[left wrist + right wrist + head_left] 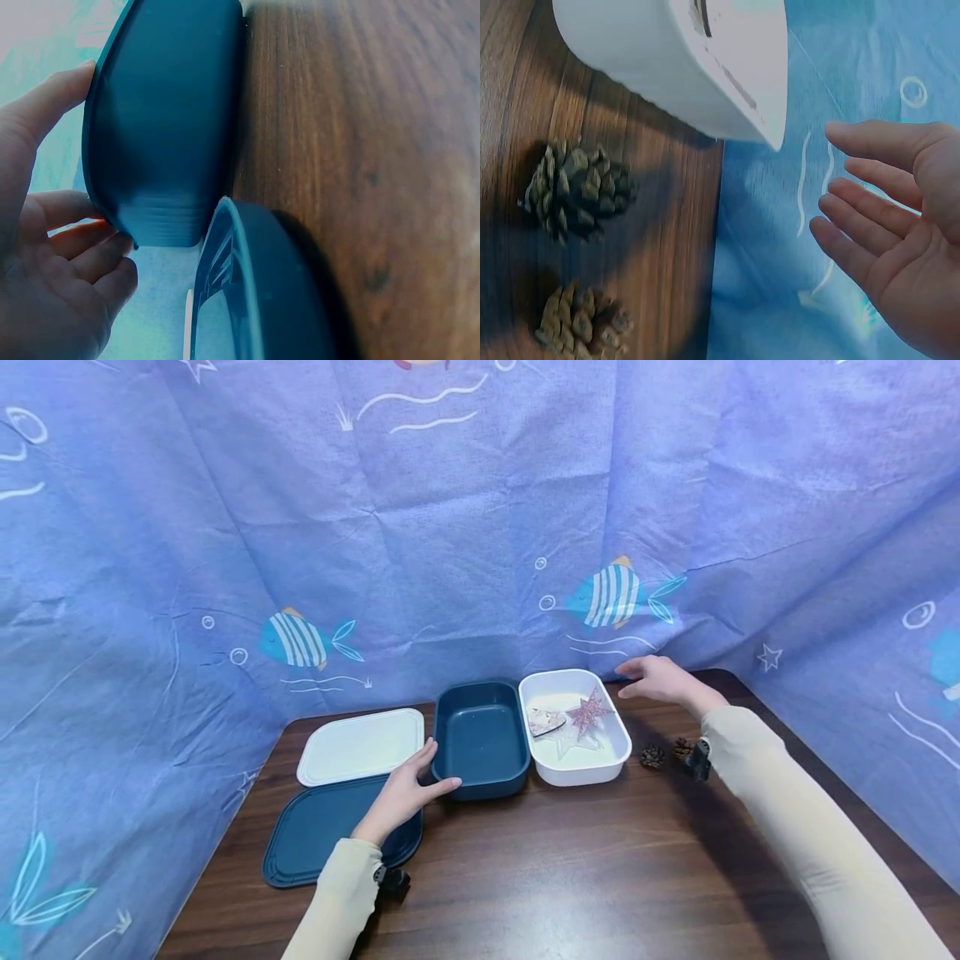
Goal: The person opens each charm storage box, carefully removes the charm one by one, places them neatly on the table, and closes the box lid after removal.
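While my right hand [660,678] hovers off to the other side, left hand [401,797]: holding the dark blue box [480,792] at its near left corner, thumb on the near rim, fingers bent at the left side.
Right hand: holding nothing, touching nothing; fingers loose and slightly bent, just beside the white box's far right corner, by the far edge of the wooden worktop [562,860].
Dark blue box: upright, top uncovered, near the far edge of the worktop, around mid-width.
White box [581,772]: upright, uncovered, right up beside the blue one, toward the worktop's far right corner; can't tell whether the rims touch.
Inside white box: pink glitter star [588,712] at the right wall, flat patterned piece [545,722] at the left wall, pale star [576,746] lower down between them.
Pine cones: two, right of the white box, toward the worktop's right edge; one [652,757] near its wall, other [684,749] partly behind my wrist camera [699,761].
Lids: white lid [362,746] at the worktop's far left corner; dark blue lid [330,827] just nearer me, along the left edge, partly under my left forearm.
Backdrop: blue fish-print cloth [465,543] behind the far edge.
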